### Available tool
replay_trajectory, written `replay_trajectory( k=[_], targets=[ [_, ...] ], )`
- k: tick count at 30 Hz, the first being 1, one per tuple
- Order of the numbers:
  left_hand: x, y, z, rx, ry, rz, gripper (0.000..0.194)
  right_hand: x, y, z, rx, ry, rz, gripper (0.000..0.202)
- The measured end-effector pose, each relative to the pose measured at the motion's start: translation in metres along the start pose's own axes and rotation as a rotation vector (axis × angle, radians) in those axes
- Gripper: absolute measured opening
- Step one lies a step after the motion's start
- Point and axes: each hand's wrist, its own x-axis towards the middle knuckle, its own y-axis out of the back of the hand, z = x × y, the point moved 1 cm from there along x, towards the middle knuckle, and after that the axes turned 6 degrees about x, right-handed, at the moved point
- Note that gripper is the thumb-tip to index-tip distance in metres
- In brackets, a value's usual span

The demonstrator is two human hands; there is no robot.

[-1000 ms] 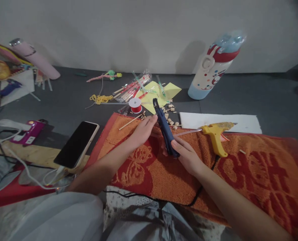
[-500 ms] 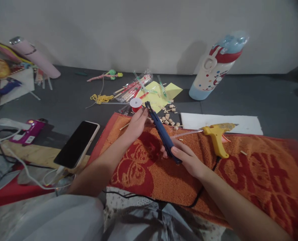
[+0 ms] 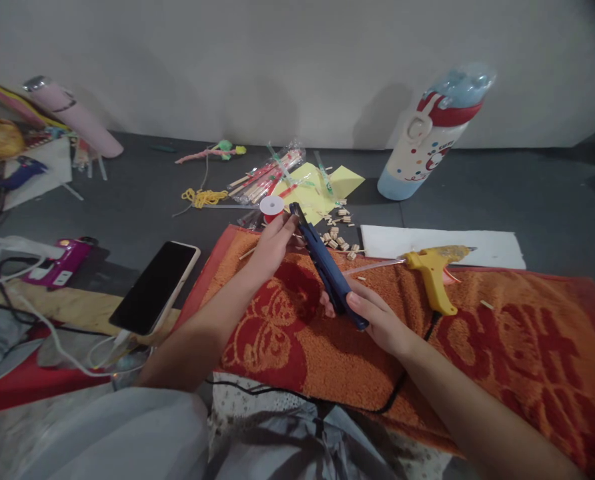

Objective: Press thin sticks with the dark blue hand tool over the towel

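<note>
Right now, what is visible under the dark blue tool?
Fingers of the right hand curl beneath the dark blue tool; the orange towel shows around its lower part. What the tool directly covers cannot be seen.

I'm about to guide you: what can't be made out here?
In the head view:
Whether the left hand pinches anything: too small, shadowed.
Fingers of the right hand: partly behind the dark-blue long-handled tool.
Base of the round red-and-white spool: behind the left hand.
Right end of the orange-and-red terry towel: cut off by the edge.
</note>
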Motion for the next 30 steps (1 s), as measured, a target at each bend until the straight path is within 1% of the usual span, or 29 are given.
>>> replay_trajectory(
  k=[3, 6, 9, 12, 17, 19, 21, 25, 27, 30],
  targets=[
    [0.001, 0.003, -0.001, 0.051, -0.079, 0.031, 0.028, 0.000, 0.000, 0.002, 0.016, 0.008, -0.006, 0.044],
    [0.001, 0.007, -0.002, 0.149, -0.224, 0.121, 0.029, 0.000, 0.000, 0.001, 0.021, 0.018, -0.016, 0.042],
    [-0.001, 0.010, -0.001, 0.271, -0.314, 0.188, 0.021, 0.000, -0.001, -0.001, 0.011, 0.016, -0.027, 0.042],
    [-0.003, 0.010, 0.001, 0.338, -0.338, 0.193, 0.013, 0.000, -0.002, -0.003, -0.001, 0.016, -0.032, 0.044],
    [0.002, 0.011, -0.004, 0.256, -0.356, 0.178, 0.006, -0.001, 0.001, 0.001, -0.003, 0.039, -0.023, 0.045],
    [0.004, 0.012, -0.008, 0.286, -0.371, 0.188, 0.003, -0.002, 0.003, 0.005, 0.008, 0.067, -0.012, 0.046],
    [0.006, 0.014, -0.011, 0.415, -0.398, 0.212, 0.002, -0.002, 0.004, 0.009, 0.036, 0.092, 0.025, 0.044],
    [0.010, 0.017, -0.014, 0.797, -0.464, 0.236, 0.007, 0.001, 0.005, 0.010, 0.145, 0.145, 0.140, 0.044],
    [0.013, 0.018, -0.015, 0.961, -0.486, 0.240, 0.009, 0.004, 0.004, 0.008, 0.218, 0.138, 0.204, 0.046],
    [0.018, 0.021, -0.016, 1.139, -0.475, 0.243, 0.013, 0.007, 0.004, 0.007, 0.293, 0.097, 0.286, 0.046]
  ],
)
